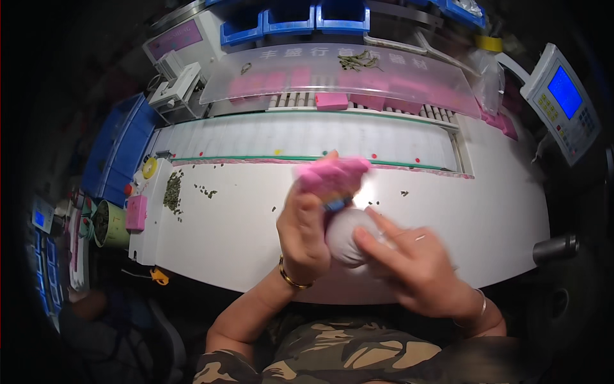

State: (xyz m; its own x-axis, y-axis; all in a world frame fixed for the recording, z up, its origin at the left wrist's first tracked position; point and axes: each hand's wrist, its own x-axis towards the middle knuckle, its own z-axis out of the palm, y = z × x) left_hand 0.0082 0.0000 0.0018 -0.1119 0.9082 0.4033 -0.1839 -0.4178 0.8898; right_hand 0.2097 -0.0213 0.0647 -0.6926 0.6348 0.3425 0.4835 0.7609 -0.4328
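Note:
My left hand (300, 230) is raised over the white table, its fingers closed round a soft pink rubber mould (334, 173) that looks bent and blurred by motion. A small dark blue piece (339, 203) shows just under the pink rubber; what it is I cannot make out. My right hand (419, 265) grips a round white cloth pouch (345, 238), fingers pressed on its side. The pouch sits close against the left palm, below the mould. Part of the pouch is hidden by the right fingers.
Small dark green bits (173, 192) lie scattered on the white table (224, 237). Behind is a long white belt (307, 136) with green edges, then rollers carrying pink blocks (331, 101) under a clear sheet (288, 70). A keypad panel (563, 96) stands right, blue bins (288, 19) behind.

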